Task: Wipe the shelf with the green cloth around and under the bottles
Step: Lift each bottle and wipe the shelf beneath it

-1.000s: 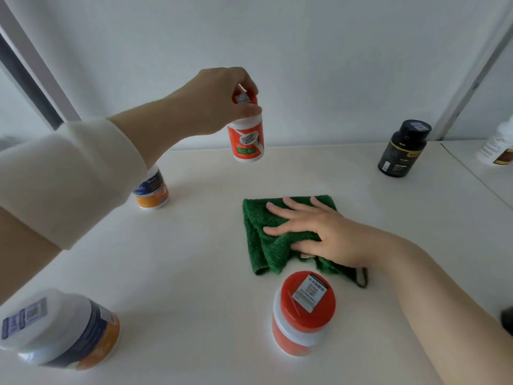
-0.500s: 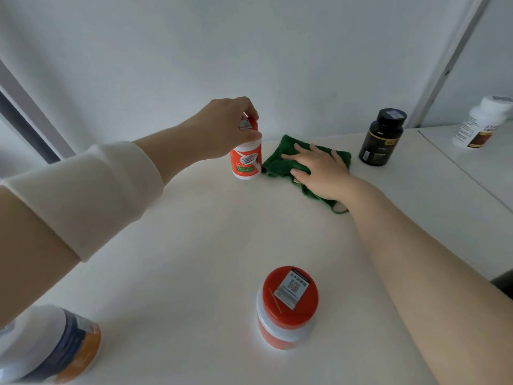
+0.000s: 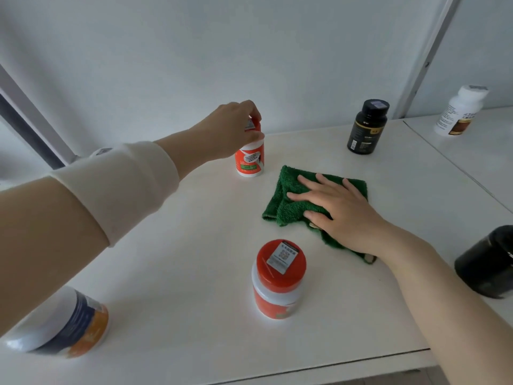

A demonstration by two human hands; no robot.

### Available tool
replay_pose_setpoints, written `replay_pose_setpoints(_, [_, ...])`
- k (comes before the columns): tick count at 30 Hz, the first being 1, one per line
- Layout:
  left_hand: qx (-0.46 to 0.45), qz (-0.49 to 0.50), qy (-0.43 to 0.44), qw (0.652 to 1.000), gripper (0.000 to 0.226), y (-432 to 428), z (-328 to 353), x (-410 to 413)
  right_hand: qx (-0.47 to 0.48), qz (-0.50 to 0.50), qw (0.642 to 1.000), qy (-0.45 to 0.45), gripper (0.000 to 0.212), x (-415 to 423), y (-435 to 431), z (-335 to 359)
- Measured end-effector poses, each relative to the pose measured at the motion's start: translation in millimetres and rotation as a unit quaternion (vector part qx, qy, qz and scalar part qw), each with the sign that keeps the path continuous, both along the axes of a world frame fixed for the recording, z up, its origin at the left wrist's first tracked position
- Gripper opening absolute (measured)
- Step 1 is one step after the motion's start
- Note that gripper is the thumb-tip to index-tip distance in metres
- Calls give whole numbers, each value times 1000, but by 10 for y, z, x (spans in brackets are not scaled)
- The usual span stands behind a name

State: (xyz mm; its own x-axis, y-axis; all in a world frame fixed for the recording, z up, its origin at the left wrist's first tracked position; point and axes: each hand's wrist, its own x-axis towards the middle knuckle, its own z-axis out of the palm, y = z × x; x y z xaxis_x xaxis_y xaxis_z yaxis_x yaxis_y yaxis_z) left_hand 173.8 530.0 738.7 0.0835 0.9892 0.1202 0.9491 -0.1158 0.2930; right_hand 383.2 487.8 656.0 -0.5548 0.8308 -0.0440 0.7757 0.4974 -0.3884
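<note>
White shelf [image 3: 194, 245], grey wall behind: cloth pressed flat, small bottle gripped just off its far-L corner.
Green cloth [image 3: 288, 207] lies mid-shelf, folded, long axis approx. L–R. Right hand [image 3: 341, 209] presses it w/ straight, spread fingers, nothing clenched. Left hand [image 3: 230, 132] curls round the cap of the small red-capped bottle [image 3: 249, 159], which is upright, just beyond the cloth's far-L corner and apart from it; can't tell if its base touches the shelf. Red-lidded jar [image 3: 280, 279] stands near the cloth's front edge, black bottle [image 3: 366, 127] behind its far-R corner. R hand is on the cloth, so the next wipe prob. runs far-L toward the bottle's spot.
</note>
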Motion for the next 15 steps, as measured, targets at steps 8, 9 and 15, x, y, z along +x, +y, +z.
replay_pose_setpoints(8, [42, -9, -55, 998, 54, -605, 263, 231, -1, -5, 1000, -20, 42, -13, -78, -11])
replay_pose_setpoints(9, [37, -29, -90, 995, 50, -828, 312, 297, 0, -1, 1000, -22, 42, -6, -113, -12])
replay_pose_setpoints(15, [-56, -23, -120, 991, 70, -2008, 40, 593, 7, 4, 1000, -30, 42, 36, -334, -10])
